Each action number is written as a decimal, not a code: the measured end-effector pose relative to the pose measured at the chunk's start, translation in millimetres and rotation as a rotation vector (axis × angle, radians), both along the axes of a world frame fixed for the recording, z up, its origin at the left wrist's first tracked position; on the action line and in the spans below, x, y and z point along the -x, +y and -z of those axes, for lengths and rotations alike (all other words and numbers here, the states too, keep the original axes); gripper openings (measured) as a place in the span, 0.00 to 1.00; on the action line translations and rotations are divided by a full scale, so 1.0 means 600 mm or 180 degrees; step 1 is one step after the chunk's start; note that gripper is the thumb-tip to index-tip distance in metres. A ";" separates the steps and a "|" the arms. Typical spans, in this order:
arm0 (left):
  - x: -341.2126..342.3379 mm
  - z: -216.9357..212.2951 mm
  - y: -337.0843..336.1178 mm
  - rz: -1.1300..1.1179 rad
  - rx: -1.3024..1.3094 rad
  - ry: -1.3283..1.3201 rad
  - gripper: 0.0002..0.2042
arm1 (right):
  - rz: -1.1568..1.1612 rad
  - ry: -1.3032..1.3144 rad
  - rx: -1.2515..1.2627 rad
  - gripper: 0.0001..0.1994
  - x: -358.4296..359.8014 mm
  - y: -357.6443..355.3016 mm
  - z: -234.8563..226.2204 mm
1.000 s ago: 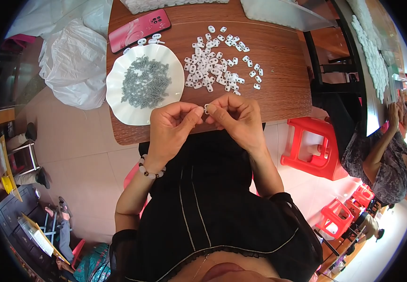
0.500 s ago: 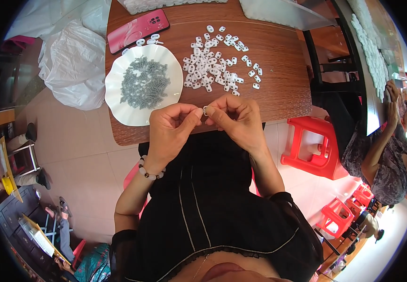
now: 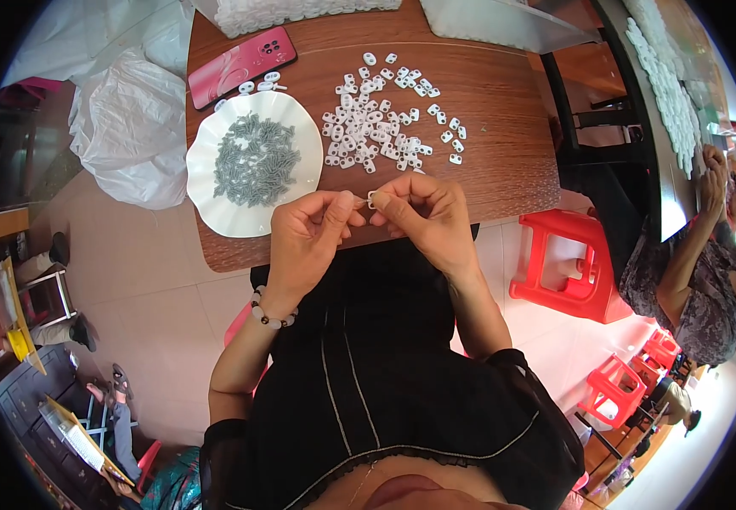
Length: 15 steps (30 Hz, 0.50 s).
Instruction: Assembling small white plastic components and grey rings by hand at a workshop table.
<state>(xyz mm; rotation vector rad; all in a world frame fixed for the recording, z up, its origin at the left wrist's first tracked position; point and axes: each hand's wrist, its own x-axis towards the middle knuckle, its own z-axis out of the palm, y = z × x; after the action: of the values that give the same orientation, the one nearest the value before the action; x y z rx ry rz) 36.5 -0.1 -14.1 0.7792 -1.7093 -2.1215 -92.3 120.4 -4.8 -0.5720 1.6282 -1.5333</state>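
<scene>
The right hand (image 3: 423, 219) pinches a small white piece (image 3: 371, 201), to the right of the scalloped plate (image 3: 200, 166). The left hand (image 3: 307, 231), thumb and finger together, is just beside its plate-facing side; whether it grasps anything, and the piece's long axis, cannot be told.

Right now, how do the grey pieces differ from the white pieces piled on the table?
Shape: the grey pieces look slim and rod-like; the white pieces are wider, with dark-looking holes.
Place: the grey pieces lie on the plate; the white pieces lie directly on the table.
Spread: the grey pieces form one heap; some white pieces lie scattered rightward.
Shared: both are small and numerous.
</scene>
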 end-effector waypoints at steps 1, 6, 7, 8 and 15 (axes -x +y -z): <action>0.001 0.001 -0.001 0.0011 0.0006 0.0002 0.11 | 0.0040 0.0000 0.0003 0.06 0.002 0.001 0.000; 0.011 0.004 -0.004 -0.0012 0.0167 0.0016 0.10 | 0.0169 -0.0103 -0.0023 0.07 0.011 0.019 0.004; 0.017 0.005 -0.003 0.0002 0.0173 0.0018 0.10 | 0.0226 -0.0120 -0.0004 0.07 0.013 0.025 0.007; 0.023 0.007 -0.004 0.0012 0.0337 0.0006 0.09 | 0.0283 -0.0134 0.0016 0.07 0.017 0.032 0.009; 0.111 -0.005 -0.022 0.0225 0.2782 -0.0267 0.09 | 0.0767 -0.0125 0.0102 0.06 0.057 0.089 0.016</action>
<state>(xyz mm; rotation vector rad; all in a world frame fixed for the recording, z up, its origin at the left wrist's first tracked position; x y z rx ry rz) -30.3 -13.2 -11.2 0.5318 -2.4200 -1.1471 -126.6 174.0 -14.6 -0.3699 1.6931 -1.7362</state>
